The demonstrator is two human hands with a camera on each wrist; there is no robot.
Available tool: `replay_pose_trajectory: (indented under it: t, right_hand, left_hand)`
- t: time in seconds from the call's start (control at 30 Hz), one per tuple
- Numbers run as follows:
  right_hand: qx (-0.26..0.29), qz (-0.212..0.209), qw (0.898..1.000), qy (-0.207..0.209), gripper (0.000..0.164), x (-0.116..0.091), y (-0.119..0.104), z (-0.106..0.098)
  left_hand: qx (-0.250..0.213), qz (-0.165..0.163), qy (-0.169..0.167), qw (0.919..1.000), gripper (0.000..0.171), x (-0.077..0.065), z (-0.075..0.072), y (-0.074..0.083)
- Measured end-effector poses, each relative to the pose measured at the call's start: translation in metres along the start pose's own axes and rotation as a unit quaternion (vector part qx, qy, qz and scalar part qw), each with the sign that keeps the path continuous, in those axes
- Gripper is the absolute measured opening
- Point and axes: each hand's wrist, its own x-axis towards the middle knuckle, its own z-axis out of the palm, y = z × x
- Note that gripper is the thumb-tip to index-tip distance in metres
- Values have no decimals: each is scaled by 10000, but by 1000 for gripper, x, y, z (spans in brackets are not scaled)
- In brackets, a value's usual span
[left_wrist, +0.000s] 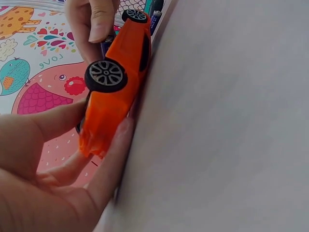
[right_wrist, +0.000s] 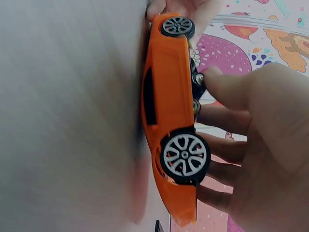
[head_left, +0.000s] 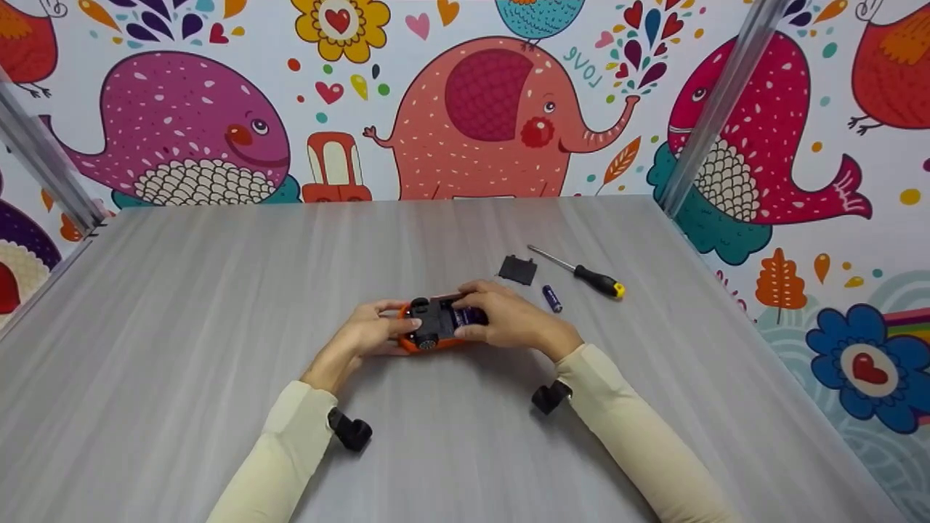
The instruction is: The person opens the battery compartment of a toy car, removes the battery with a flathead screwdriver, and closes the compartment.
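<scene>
An orange toy car point(left_wrist: 123, 87) lies upside down on the table, its black underside point(head_left: 434, 319) facing up. My left hand point(head_left: 369, 328) grips one end of it, thumb on the underside and fingers along the body. Dark purple batteries point(head_left: 465, 317) show in the open compartment of the underside. Over that compartment, my right hand point(head_left: 505, 316) pinches a battery point(right_wrist: 199, 79), with the thumb at its end; the fingers partly hide it. Beyond the right hand lie a loose battery point(head_left: 552, 298) and a black battery cover point(head_left: 518, 269).
A screwdriver point(head_left: 597, 282) with a black and yellow handle lies to the right of the cover, its shaft pointing back left. The grey table point(head_left: 182, 327) ends at a wall point(head_left: 349, 94) printed with cartoon animals. Metal posts point(head_left: 716, 109) stand at both back corners.
</scene>
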Motion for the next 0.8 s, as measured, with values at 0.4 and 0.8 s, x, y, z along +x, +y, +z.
replay_pose_trajectory:
  t: [0.4,0.8]
  right_hand:
    - [-184,-208,9996,103,48,-1,-1,-3]
    - [-81,-929,9945,470,30,0,5,-2]
  left_hand:
    - [9,1,36,10000,59,-1,-1,0]
    - [12,32,5,10000,59,0,0,0]
